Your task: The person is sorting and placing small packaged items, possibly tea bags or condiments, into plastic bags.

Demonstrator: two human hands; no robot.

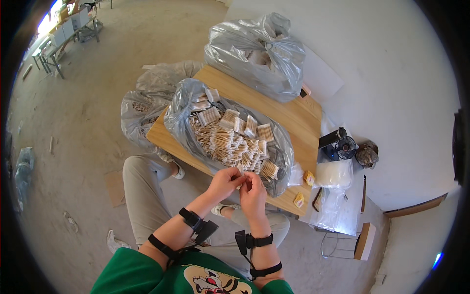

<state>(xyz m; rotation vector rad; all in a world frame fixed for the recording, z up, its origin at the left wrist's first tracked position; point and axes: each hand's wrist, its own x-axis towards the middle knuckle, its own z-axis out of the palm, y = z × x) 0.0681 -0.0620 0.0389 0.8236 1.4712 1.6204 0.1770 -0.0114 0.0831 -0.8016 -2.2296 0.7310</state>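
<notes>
My left hand (225,182) and my right hand (252,191) meet at the near edge of an opened grey plastic bag (180,109). Both hands are closed, fingertips together, around a small whitish piece (240,169) mostly hidden by the fingers. Its kind cannot be made out. Just beyond them lies a heap of loose wooden-stick cotton swabs (223,143) inside the bag. Several small clear packs of swabs (209,116) rest on the heap's far side and right side. The bag sits on a wooden table (289,122).
A large tied grey bag (245,54) stands at the table's far end. More filled bags (134,115) are on the floor to the left. Two small yellow packets (299,199) lie at the right corner. A black fan (345,147) and a stack of clear bags (334,174) stand farther right.
</notes>
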